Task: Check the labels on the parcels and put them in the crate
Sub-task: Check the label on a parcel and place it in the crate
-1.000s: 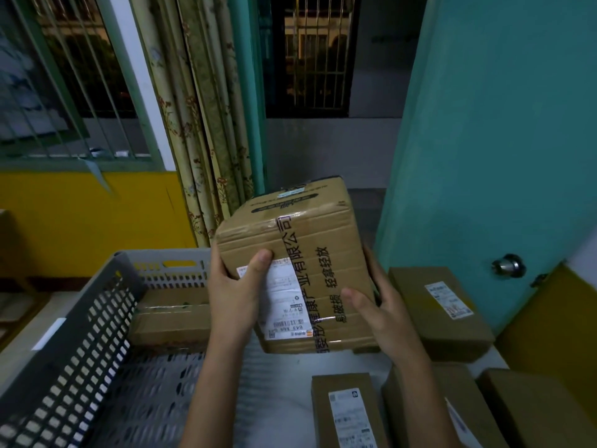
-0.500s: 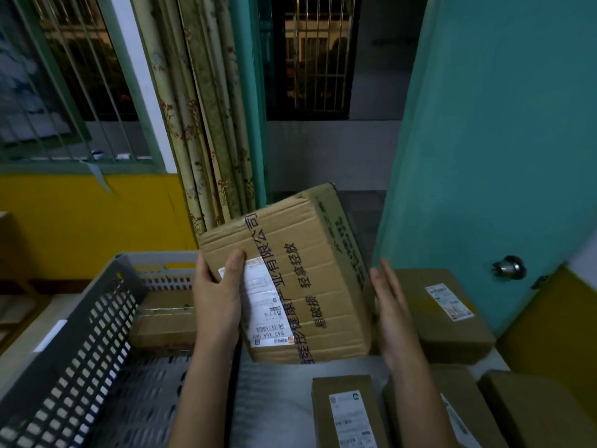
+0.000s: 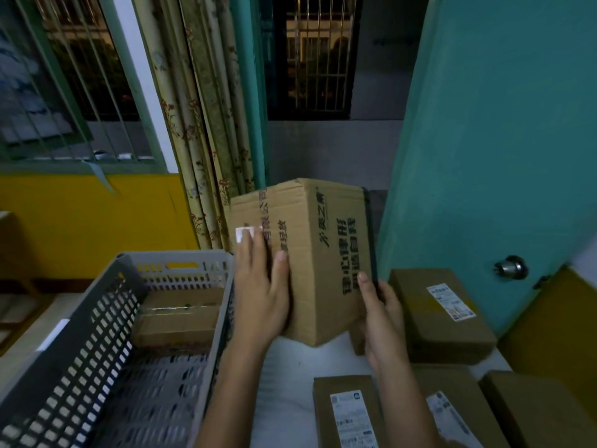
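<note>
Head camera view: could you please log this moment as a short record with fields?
held item: large printed carton, lifted and tilted above the table
left hand: flat on the carton's label side
right hand: gripping its lower right edge
crate: grey, perforated, to the left, one parcel inside
waiting: several flat parcels on the right
</note>
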{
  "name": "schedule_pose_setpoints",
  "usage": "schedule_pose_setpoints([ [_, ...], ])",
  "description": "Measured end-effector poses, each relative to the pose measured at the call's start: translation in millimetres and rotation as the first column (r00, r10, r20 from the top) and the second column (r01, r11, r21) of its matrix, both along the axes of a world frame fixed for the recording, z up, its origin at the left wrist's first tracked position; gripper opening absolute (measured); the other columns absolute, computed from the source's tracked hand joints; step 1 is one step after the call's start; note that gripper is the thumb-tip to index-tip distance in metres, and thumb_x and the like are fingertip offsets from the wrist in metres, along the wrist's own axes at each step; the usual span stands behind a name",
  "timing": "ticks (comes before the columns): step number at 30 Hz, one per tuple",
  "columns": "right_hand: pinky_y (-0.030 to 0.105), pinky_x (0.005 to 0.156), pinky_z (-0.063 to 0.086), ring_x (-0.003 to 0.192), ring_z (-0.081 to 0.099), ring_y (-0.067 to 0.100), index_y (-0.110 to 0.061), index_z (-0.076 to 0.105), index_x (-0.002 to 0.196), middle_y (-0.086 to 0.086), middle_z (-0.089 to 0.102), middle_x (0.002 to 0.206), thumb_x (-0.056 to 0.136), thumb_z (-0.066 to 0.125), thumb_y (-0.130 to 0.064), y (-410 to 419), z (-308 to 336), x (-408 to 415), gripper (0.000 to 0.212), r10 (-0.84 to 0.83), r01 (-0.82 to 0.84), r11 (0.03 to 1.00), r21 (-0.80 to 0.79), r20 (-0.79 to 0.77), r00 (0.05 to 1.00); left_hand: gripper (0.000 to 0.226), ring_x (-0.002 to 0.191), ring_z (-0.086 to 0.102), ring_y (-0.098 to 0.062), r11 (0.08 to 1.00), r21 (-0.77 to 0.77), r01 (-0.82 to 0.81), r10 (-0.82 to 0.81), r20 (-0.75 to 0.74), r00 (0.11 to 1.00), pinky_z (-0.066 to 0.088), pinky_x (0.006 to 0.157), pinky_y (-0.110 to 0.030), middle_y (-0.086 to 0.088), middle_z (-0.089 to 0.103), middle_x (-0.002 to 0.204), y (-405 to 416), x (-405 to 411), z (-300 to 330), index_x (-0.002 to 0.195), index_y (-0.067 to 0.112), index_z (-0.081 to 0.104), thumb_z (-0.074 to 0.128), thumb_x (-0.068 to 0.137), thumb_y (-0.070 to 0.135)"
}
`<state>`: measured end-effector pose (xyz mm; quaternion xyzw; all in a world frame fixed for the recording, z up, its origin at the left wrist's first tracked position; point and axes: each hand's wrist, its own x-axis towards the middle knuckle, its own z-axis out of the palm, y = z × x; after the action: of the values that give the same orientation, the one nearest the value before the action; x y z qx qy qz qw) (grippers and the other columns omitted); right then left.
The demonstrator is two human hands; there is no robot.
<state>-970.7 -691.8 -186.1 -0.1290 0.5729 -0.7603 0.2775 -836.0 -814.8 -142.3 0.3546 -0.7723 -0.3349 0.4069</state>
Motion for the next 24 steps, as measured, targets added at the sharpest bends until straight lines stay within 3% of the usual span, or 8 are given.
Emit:
schedule_pose_setpoints([
  [3,0.052,0.102,0.052,0.115,0.066,0.017,-0.042,0.064,0.113,-0.007,0.074,0.117,0.075,0.076,-0.057,-3.9,5.8,6.8,0.042,-0.113,0.113,0.993,-0.031,-0.003,0.994,0.085,0.156,-0.004,-0.002,0.996,0.038,0.085,-0.085,0.013,0.996,0.008,0.129,-0.044,0.016,-0.001,0.171,10.4,-5.3,-3.5,0.162,0.039,0.0,0.022,0.091,0.081],
  [6,0.046,0.102,0.052,0.119,0.061,0.015,-0.039,0.057,0.122,-0.006,0.065,0.128,0.075,0.077,-0.053,-2.8,11.4,8.5,0.053,-0.204,0.203,0.978,-0.053,-0.003,0.979,0.106,0.154,-0.001,0.003,0.97,0.122,0.21,-0.211,-0.001,0.977,0.013,0.128,-0.044,0.023,-0.003,0.169,16.3,-4.1,-3.6,0.161,0.043,-0.004,0.039,0.078,0.093],
  [9,0.03,0.088,0.05,0.116,0.06,0.01,-0.038,0.052,0.13,-0.008,0.062,0.129,0.075,0.076,-0.054,3.1,18.8,7.5,0.062,-0.193,0.19,0.981,-0.036,-0.099,0.976,0.112,0.153,0.004,0.006,0.925,0.181,0.335,-0.331,-0.056,0.942,0.016,0.126,-0.039,0.035,-0.005,0.164,11.2,0.8,-2.6,0.156,0.055,-0.01,0.069,0.079,0.074],
  [11,0.03,0.088,0.05,0.114,0.059,0.007,-0.046,0.055,0.123,-0.012,0.061,0.128,0.077,0.073,-0.061,10.1,19.9,1.9,0.051,-0.106,0.113,0.993,0.024,-0.187,0.977,0.108,0.151,0.023,0.002,0.881,0.254,0.399,-0.373,-0.143,0.917,0.033,0.121,-0.041,0.032,0.011,0.165,0.7,7.7,0.6,0.155,0.06,-0.002,0.077,0.081,0.061],
  [13,0.037,0.098,0.05,0.119,0.057,0.005,-0.058,0.057,0.118,-0.019,0.061,0.13,0.075,0.07,-0.073,17.5,21.1,-2.7,0.047,0.034,-0.004,0.992,0.125,-0.242,0.97,0.098,0.138,0.043,0.006,0.857,0.292,0.425,-0.365,-0.24,0.9,0.05,0.107,-0.029,0.031,0.033,0.156,-4.3,15.3,6.4,0.155,0.06,0.01,0.078,0.086,0.045],
  [15,0.034,0.1,0.046,0.118,0.059,0.001,-0.073,0.055,0.107,-0.031,0.065,0.122,0.08,0.07,-0.063,23.1,23.3,-4.9,0.033,0.13,-0.104,0.987,0.119,-0.236,0.963,0.087,0.121,0.057,0.009,0.856,0.312,0.413,-0.305,-0.341,0.889,0.056,0.089,-0.018,0.032,0.049,0.142,-3.7,16.2,10.4,0.157,0.052,0.021,0.074,0.09,0.033],
  [17,0.031,0.097,0.046,0.111,0.066,0.001,-0.072,0.053,0.107,-0.033,0.069,0.112,0.084,0.068,-0.043,25.3,25.5,-7.7,0.04,0.185,-0.182,0.983,0.03,-0.196,0.963,0.079,0.114,0.062,0.009,0.869,0.323,0.376,-0.239,-0.39,0.889,0.055,0.083,-0.014,0.027,0.056,0.136,-1.9,13.6,10.2,0.158,0.042,0.029,0.071,0.092,0.028],
  [24,0.032,0.1,0.047,0.118,0.064,0.001,-0.057,0.053,0.127,-0.026,0.068,0.125,0.082,0.068,-0.045,26.5,25.9,-8.3,0.049,0.197,-0.196,0.98,0.033,-0.267,0.943,0.108,0.114,0.058,0.015,0.832,0.369,0.414,-0.342,-0.246,0.907,0.051,0.084,-0.006,0.036,0.058,0.129,-8.1,24.7,2.2,0.16,0.045,0.017,0.083,0.076,0.03],
])
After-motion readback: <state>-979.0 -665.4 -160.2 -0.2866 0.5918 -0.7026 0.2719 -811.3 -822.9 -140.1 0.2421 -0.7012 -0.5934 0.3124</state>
